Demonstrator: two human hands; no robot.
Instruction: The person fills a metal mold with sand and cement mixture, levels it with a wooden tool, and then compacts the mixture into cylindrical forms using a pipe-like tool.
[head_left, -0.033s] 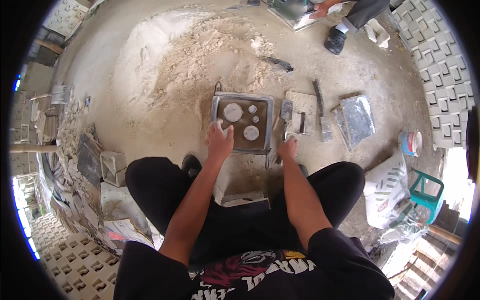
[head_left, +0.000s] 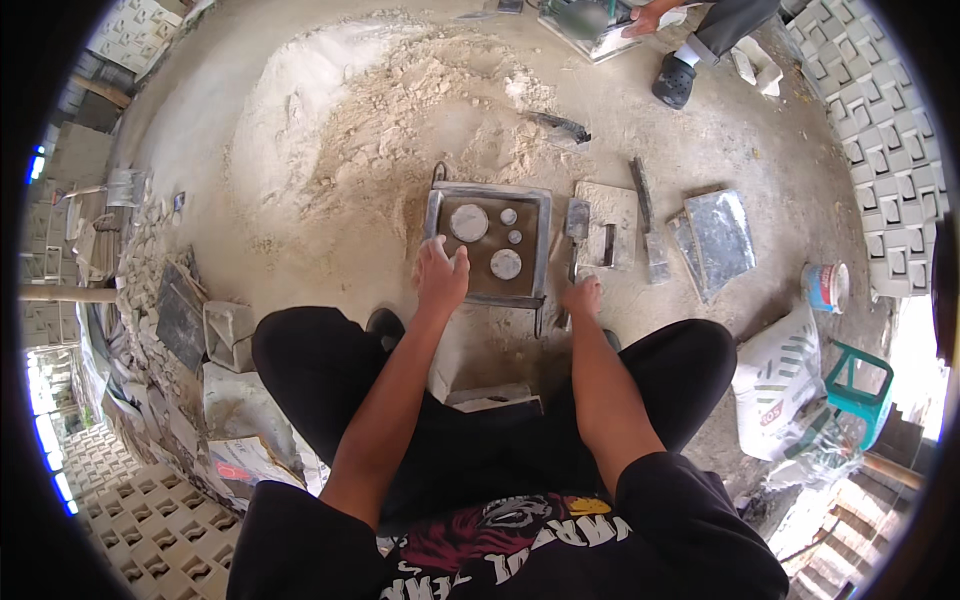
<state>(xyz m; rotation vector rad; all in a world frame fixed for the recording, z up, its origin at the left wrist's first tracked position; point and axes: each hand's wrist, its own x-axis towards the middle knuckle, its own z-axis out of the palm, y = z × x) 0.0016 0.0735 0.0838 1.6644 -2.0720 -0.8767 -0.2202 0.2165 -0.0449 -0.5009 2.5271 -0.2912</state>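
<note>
A square metal mould frame point(head_left: 545, 240) lies on the ground before me, filled with smooth brown sand point(head_left: 480, 265). Set in the sand are several pale round discs, the largest disc point(head_left: 468, 223) at the upper left and a medium disc point(head_left: 506, 264) at the lower right. At the frame's left side is my left hand point(head_left: 442, 278), thumb and forefinger apart; its other fingers are partly hidden. Just right of the frame, my right hand point(head_left: 583, 296) is closed around the handle of a dark square-headed tool point(head_left: 577, 217) that points away from me.
Beyond the frame spreads a heap of pale sand point(head_left: 380, 110). To the right lie a slotted board point(head_left: 622, 205), a long-handled tool point(head_left: 655, 257) and grey plates point(head_left: 720, 240). Farther right are a bucket point(head_left: 824, 287), a sack point(head_left: 775, 385) and a green stool point(head_left: 862, 370). Another person's hand point(head_left: 648, 18) is at the top.
The picture has shifted very slightly, with the frame and tools a few pixels farther right. My right hand sits slightly more closed on the handle; my left hand stays by the frame.
</note>
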